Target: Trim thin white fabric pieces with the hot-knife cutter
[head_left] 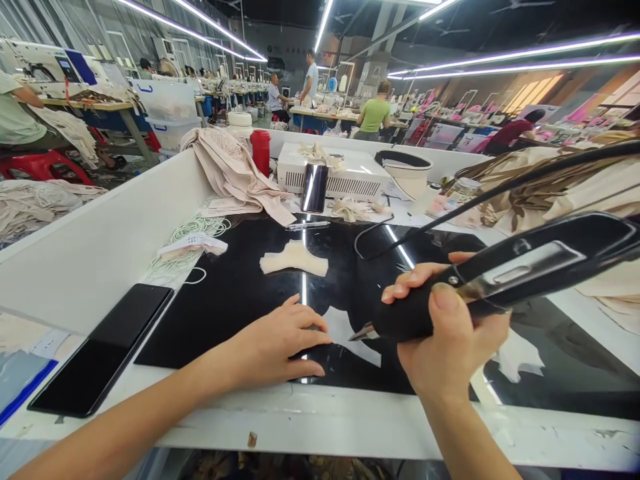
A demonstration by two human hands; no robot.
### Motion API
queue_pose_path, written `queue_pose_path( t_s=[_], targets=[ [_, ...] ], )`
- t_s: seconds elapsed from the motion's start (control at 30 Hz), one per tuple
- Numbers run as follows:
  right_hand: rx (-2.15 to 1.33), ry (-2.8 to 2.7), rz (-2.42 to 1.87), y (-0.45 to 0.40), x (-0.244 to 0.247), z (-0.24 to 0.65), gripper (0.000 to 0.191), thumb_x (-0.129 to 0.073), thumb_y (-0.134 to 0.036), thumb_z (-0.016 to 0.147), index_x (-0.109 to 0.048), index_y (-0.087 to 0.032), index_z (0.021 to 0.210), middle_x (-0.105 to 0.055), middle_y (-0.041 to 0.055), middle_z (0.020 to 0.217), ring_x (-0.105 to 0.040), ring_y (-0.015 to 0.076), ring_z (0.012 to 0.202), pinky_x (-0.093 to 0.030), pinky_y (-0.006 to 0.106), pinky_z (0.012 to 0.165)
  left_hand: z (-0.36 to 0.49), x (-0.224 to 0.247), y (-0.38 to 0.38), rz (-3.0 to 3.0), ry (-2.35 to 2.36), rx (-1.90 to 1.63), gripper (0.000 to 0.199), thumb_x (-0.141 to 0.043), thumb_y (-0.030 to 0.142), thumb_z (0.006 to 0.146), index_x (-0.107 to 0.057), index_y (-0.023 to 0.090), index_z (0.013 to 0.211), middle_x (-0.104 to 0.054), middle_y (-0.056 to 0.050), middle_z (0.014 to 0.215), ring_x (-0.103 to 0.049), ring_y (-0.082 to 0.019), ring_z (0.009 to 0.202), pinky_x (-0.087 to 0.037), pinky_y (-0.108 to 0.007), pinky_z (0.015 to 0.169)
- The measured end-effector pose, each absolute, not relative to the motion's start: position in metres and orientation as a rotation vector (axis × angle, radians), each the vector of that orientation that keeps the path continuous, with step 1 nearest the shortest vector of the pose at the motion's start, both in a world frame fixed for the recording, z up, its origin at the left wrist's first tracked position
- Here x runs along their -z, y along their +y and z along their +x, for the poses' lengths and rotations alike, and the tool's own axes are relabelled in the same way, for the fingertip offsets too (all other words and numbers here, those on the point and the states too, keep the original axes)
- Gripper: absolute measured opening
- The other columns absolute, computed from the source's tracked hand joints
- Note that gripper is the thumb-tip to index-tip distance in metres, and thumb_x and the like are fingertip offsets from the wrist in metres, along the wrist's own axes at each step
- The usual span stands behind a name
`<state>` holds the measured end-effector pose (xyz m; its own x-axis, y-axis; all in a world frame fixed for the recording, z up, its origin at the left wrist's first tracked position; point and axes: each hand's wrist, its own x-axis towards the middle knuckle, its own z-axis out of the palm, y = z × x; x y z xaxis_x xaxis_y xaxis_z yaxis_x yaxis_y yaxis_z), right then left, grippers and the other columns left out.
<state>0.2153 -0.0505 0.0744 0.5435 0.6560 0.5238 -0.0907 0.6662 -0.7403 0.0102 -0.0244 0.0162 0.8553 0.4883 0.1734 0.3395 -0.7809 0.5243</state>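
Note:
My right hand [445, 333] is wrapped round a black corded hand tool [520, 267] with a pointed metal tip, perhaps an electric cutter. The tip is at a white cut piece [350, 337] lying on the shiny black sheet [215, 320]. At that piece's left edge are the fingertips of my left hand [285, 340], palm down with fingers spread and nothing held. Beyond my hands a cream cut-out piece [294, 260] lies flat. Another pale cut piece [520, 353] is partly hidden behind my right wrist.
A dark phone [103, 350] lies at the left, and another phone [315, 188] leans on a white vented box [333, 170]. Pale cloth [235, 167] and green cord [195, 233] are at back left. The tool's black cable [420, 233] crosses the right side. People sit and stand farther off.

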Motion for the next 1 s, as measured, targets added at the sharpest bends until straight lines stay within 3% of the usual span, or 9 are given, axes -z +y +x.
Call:
queue_pose_path(
  t_s=[0.4,0.63,0.83,1.0],
  targets=[
    [-0.591,-0.995,-0.718,-0.053,-0.057,0.205,0.035,-0.081,-0.028,0.087,-0.06,-0.027,0.115,-0.069,-0.0054,0.082,-0.065,0.0135,0.062,-0.058,0.033,0.061,0.011,-0.016,-0.026,2.55,0.585,-0.415,0.042,-0.08,0.032,0.093,-0.068,0.023,0.132,-0.068,-0.009,0.133,-0.063,-0.028,0.126,-0.022,-0.066,0.127],
    [-0.588,-0.996,-0.716,-0.047,-0.057,0.212,0.037,-0.083,-0.03,0.086,-0.06,-0.026,0.115,-0.068,-0.0056,0.081,-0.065,0.0132,0.062,-0.058,0.031,0.06,0.011,-0.019,-0.026,2.531,0.598,-0.504,0.024,-0.065,0.028,0.104,-0.071,0.021,0.125,-0.07,-0.008,0.113,-0.066,-0.022,0.109,-0.027,-0.056,0.127],
    [-0.595,-0.948,-0.692,-0.052,-0.063,0.208,0.039,-0.085,-0.031,0.083,-0.061,-0.025,0.113,-0.069,-0.0049,0.08,-0.064,0.0132,0.059,-0.057,0.03,0.056,0.012,-0.017,-0.023,2.477,0.602,-0.437,0.027,-0.065,0.02,0.102,-0.067,0.023,0.128,-0.068,-0.009,0.136,-0.06,-0.024,0.132,-0.019,-0.059,0.13],
    [-0.655,-0.969,-0.669,-0.06,-0.061,0.2,0.038,-0.083,-0.032,0.085,-0.061,-0.026,0.114,-0.068,-0.0049,0.08,-0.064,0.0136,0.062,-0.057,0.031,0.059,0.011,-0.016,-0.025,2.453,0.58,-0.417,0.034,-0.072,0.024,0.099,-0.067,0.026,0.132,-0.067,-0.008,0.141,-0.057,-0.026,0.138,-0.018,-0.06,0.13]
  ],
)
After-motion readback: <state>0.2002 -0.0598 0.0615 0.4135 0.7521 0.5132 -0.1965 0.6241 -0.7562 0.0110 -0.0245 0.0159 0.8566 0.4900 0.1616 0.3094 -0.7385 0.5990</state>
